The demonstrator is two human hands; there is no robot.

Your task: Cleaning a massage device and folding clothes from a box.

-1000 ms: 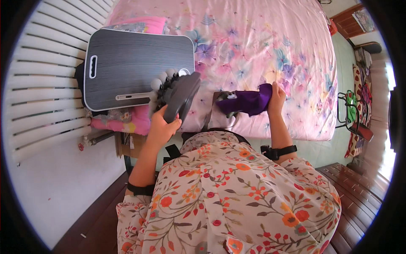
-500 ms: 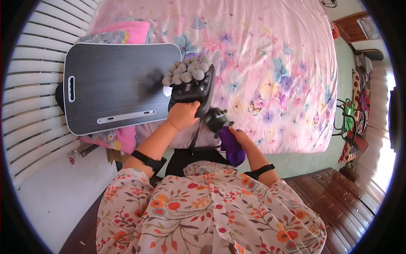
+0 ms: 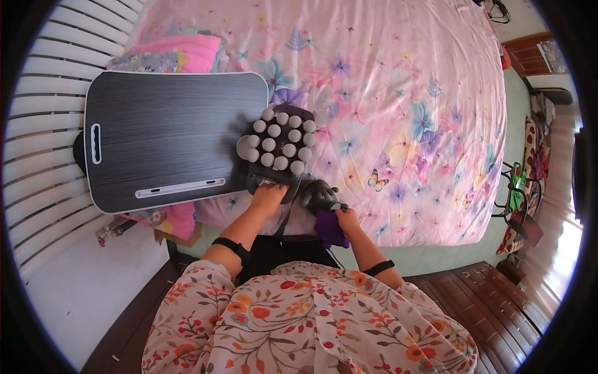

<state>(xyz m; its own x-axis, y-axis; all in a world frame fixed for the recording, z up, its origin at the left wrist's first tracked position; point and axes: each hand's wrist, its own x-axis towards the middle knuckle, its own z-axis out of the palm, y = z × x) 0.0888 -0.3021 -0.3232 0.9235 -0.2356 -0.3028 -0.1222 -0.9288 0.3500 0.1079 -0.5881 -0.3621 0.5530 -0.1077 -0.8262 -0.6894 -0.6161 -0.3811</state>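
**Two hands, one knobbed pad at the bed's edge**

One dark pad studded with pale round knobs point(image 3: 280, 146) lies on the flowered bedspread point(image 3: 398, 106), its left side lapping just over the right edge of the grey lap tray point(image 3: 168, 140). Just to the pad's lower right a dark rounded piece point(image 3: 319, 194) sits joined to a purple cloth point(image 3: 329, 229) that hangs off the mattress edge.

The left hand point(image 3: 268, 196) reaches forward from a bent elbow, fingers curled down over the pad's near end, closed on it as far as I can see. The right hand point(image 3: 346, 218) comes in from the pad's lower right, fingers pinched shut on the purple cloth beside the dark piece; its palm is hidden.

The risks I judge from here: the pad rests half on the tray and half on soft bedding, so a tug at its near end could tip it or drag the tray, which already overhangs the bed on the side away from the pad. The cloth dangles over the edge, and a loose pinch could let it and the dark piece slide to the floor.
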